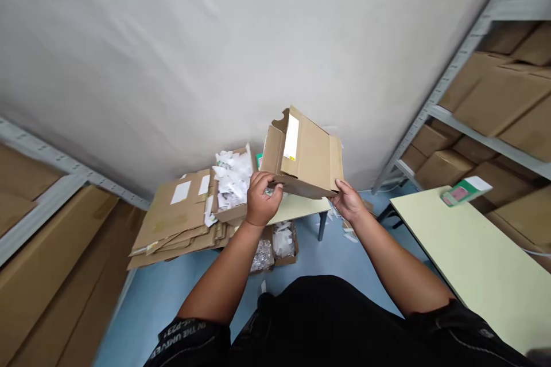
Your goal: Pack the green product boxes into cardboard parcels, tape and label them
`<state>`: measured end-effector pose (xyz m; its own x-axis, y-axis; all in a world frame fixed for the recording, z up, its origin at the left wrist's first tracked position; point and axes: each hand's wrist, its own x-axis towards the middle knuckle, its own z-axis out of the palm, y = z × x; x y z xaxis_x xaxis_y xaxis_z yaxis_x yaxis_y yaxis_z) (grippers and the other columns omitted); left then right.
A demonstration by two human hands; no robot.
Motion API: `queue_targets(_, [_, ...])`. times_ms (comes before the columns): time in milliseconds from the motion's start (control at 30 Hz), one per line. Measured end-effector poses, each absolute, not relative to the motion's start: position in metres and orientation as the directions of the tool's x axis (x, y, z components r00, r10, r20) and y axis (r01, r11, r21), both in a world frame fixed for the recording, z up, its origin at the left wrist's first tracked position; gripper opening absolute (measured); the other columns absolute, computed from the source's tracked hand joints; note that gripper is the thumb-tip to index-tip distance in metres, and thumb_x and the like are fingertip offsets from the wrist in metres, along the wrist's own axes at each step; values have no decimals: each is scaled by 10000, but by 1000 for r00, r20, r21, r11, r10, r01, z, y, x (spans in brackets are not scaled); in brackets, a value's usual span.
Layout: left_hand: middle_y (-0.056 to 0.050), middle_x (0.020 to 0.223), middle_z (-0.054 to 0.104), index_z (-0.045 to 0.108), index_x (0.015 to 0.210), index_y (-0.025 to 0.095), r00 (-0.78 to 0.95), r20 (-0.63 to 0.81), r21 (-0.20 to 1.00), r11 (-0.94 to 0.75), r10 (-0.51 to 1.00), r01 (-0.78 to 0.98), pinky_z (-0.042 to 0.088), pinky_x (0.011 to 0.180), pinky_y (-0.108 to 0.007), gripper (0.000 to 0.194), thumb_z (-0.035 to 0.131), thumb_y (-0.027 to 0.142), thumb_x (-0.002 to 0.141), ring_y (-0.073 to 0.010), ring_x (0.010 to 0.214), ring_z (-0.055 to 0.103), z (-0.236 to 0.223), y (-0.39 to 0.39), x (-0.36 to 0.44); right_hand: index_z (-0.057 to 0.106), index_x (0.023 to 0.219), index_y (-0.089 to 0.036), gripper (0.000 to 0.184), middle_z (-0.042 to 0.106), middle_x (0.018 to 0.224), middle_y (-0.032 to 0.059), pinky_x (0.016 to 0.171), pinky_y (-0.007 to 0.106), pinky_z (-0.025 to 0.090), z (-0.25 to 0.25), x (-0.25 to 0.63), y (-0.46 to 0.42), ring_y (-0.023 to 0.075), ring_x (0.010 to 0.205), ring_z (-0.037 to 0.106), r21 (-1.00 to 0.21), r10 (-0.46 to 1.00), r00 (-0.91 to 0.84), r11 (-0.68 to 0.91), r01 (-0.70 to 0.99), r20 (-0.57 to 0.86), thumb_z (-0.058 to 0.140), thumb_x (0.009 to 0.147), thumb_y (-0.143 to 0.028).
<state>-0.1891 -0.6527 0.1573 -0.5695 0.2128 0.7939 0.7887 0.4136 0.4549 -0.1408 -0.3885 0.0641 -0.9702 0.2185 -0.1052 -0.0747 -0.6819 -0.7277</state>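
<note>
A brown cardboard box (316, 149) with a white label and a small yellow mark is held up in front of me, tilted, with side flaps showing. My left hand (262, 199) is closed on its lower left edge, thumb toward me. At the lower right corner, my right hand (346, 200) pinches the cardboard. Whether anything lies inside the box cannot be seen. Behind and left of it stands an open carton (235, 215) full of white plastic bags, and a bit of a green item shows between the two.
Flattened cardboard (170, 212) is stacked at left on a pale table (307, 206). Cartons of packing scraps (283, 241) sit on the blue floor beneath. On the right table (486, 264) lies a green and white packet (465, 191). Shelves of boxes (447, 169) flank both sides.
</note>
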Motion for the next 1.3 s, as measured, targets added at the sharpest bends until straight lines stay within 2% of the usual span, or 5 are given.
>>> queue_targets(300, [-49,880,665,630,887,229,-427,734,436,115,529,892,496,886,-407,48,634,184,872,-240,905,595,133,-467,-166,615,946,-249,355,743,876,-18,557,252,531,25,-32,-250,174,745,692,-843,624,-693,-536,-43,-362,801,717,-446])
queue_targets(633, [-54,856,673,643,885,231,-134,640,460,-238,757,856,507,917,-444,106,605,140,845,-252,925,591,85,-313,-168,587,975,-241,393,708,912,13,624,280,516,-26,46,-170,190,809,659,-874,829,-289,-482,66,-479,724,657,-428])
queue_targets(833, [-49,831,666,630,824,233,126,617,439,-473,777,764,517,949,-465,172,601,89,735,-252,924,596,69,-236,-188,630,1089,-221,482,724,930,47,677,322,506,-44,67,-144,220,853,669,-860,856,-105,-491,140,-505,721,658,-415])
queue_targets(1000, [-51,819,638,625,753,242,380,553,394,-634,742,665,506,1020,-498,183,595,86,662,-265,963,593,62,-178,-194,607,1274,-269,655,651,1355,117,778,375,541,-46,89,-133,272,1106,657,-887,913,151,-406,219,-380,755,658,-434])
queue_targets(1300, [-71,963,665,660,705,265,768,364,368,-838,528,402,381,1204,-602,180,609,107,635,-303,1131,604,47,-89,-148,688,1227,-318,549,570,1476,49,824,394,585,-8,143,-105,276,1162,617,-944,907,278,-275,-181,-317,723,681,-353])
